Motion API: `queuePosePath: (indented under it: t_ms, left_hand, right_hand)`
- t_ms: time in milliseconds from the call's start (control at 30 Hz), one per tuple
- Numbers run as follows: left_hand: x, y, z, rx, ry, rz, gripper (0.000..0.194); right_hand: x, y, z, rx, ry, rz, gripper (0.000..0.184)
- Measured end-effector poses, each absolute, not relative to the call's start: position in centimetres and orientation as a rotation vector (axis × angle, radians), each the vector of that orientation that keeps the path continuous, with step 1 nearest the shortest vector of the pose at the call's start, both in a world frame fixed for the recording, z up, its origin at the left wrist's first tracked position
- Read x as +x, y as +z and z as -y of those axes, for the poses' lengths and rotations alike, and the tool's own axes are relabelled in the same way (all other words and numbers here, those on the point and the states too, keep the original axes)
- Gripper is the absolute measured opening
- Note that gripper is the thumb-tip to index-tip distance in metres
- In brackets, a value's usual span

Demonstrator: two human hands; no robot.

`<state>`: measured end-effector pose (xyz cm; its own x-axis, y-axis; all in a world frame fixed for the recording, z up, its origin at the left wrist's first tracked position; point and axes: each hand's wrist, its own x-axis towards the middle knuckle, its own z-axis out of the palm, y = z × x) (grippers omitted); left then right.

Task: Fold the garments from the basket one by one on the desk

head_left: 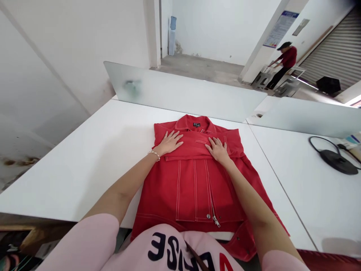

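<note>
A red jacket (186,188) with white stitching lies front side up on the white table, its collar at the far end and its hem hanging over the near edge. One sleeve (191,145) is folded across the chest. My left hand (169,143) rests flat on the folded sleeve at the left, fingers spread. On the same sleeve, further right, lies my right hand (218,149), its fingers stretched out. Neither hand grips the cloth. A metal zipper pull (216,221) shows near the hem. The collar's inside carries a black label (196,124).
Frosted glass dividers (183,92) stand along the far edge of the white table (84,150). At the right sits a black round base with a looped cable (338,162). Beyond the dividers a person in a red top (289,56) leans over stools. A water dispenser (172,35) stands further back.
</note>
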<state>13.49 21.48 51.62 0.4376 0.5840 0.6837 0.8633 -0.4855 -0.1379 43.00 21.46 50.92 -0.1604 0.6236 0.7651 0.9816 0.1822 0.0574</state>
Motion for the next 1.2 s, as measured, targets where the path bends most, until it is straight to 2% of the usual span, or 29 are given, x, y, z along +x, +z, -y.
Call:
queuePosePath:
  t_ms: [133,267,433,600,800,933,1033,1100,1200]
  left_hand:
    - [13.4,51.1,-23.3,-2.171,-0.879,1.3,0.065]
    - [12.6,51.8,-22.8,-2.195,-0.823,1.224,0.058]
    - [10.0,54.8,-22.8,-2.02,-0.917,1.172,0.047]
    - [7.8,57.9,-24.3,-2.049,-0.77,1.454,0.074]
    - [8.2,60.7,-25.7,-2.111,-0.686,1.524,0.089]
    - [8.9,62.2,-26.6,-2.313,-0.586,1.626,0.069]
    - [9.3,62.5,-26.6,-2.382,-0.551,1.597,0.049]
    - [9.6,62.3,-26.2,-2.368,-0.559,1.571,0.042]
    - [9.6,61.8,-25.4,-2.334,-0.588,1.486,0.035]
  right_hand:
    - [46.4,50.6,-22.4,-1.563,-0.691,1.766,0.06]
    - [47.8,51.1,-22.6,-1.552,-0.676,1.778,0.059]
    - [49.5,55.7,-23.1,-1.516,-0.676,1.783,0.06]
    - [51.3,61.0,-24.9,-1.565,-0.558,1.839,0.078]
    - [50.9,63.3,-27.5,-1.649,-0.529,1.903,0.1]
    - [50.6,64.1,-28.5,-1.713,-0.558,1.919,0.109]
    - [50.7,64.7,-29.1,-1.765,-0.577,1.932,0.108]
    - [50.7,64.9,-29.3,-1.781,-0.604,1.944,0.1]
    - [50.4,64.9,-29.4,-1.783,-0.647,1.976,0.077]
